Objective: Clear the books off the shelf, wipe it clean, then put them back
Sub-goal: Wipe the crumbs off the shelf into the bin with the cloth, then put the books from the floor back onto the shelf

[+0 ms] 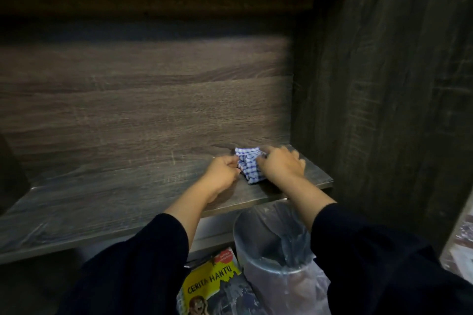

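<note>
I noted the cloth (249,165) bunched on the shelf (102,202) between both hands: left hand (224,170) pinching its edge, right hand (281,165) gripping. Soft, light, probably best gathered whole.

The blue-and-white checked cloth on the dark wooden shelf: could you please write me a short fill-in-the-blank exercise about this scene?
1. Both hands, left hand and right hand, hold the blue-and-white checked cloth on the dark wooden ____.
2. The shelf board has no ____ standing on it.
3. Below the shelf, the yellow book lies beside a bin lined with clear ____.

Missing words: shelf; books; plastic
</note>
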Demonstrator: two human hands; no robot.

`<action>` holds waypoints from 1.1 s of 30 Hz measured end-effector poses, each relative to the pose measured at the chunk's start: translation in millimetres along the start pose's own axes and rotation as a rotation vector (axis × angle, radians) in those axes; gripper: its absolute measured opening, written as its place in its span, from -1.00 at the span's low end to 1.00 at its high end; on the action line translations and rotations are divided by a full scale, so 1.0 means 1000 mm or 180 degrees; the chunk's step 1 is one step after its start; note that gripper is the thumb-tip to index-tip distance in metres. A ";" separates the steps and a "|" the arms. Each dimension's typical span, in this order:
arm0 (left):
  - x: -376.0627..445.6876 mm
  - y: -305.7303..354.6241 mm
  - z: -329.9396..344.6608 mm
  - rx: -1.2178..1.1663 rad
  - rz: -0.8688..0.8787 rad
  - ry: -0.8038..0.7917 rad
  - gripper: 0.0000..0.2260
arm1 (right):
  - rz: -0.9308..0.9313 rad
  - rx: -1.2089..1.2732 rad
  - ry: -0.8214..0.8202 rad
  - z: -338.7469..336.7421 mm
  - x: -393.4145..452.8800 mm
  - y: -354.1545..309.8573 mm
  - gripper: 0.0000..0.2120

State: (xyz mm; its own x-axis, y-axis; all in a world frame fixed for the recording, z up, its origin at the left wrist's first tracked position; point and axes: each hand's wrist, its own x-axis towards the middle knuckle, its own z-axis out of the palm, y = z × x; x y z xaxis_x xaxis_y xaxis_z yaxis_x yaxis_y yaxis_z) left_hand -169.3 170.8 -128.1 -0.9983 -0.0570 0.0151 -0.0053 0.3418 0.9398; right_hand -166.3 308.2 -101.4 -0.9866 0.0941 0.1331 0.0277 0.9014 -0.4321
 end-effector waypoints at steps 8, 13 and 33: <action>0.017 -0.010 -0.003 0.0041 -0.0030 -0.0033 -0.60 | 0.0234 -0.0755 0.0140 0.006 0.027 0.036 -0.60; 0.013 -0.010 -0.012 0.0000 -0.0071 -0.0163 -0.60 | 0.0150 -0.1182 0.0249 0.002 0.031 0.043 -0.60; -0.208 -0.026 -0.162 0.1117 -0.1303 0.0017 -0.89 | -0.0360 0.0747 -0.2510 0.019 -0.149 -0.088 -0.84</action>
State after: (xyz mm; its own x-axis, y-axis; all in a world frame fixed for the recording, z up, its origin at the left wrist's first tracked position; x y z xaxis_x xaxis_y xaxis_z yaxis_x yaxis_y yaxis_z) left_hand 47.7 21.5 -100.3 -0.9102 -0.2556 -0.3260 -0.4141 0.5835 0.6986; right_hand -25.0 206.7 -100.0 -0.8070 -0.3945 -0.4395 -0.0266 0.7677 -0.6402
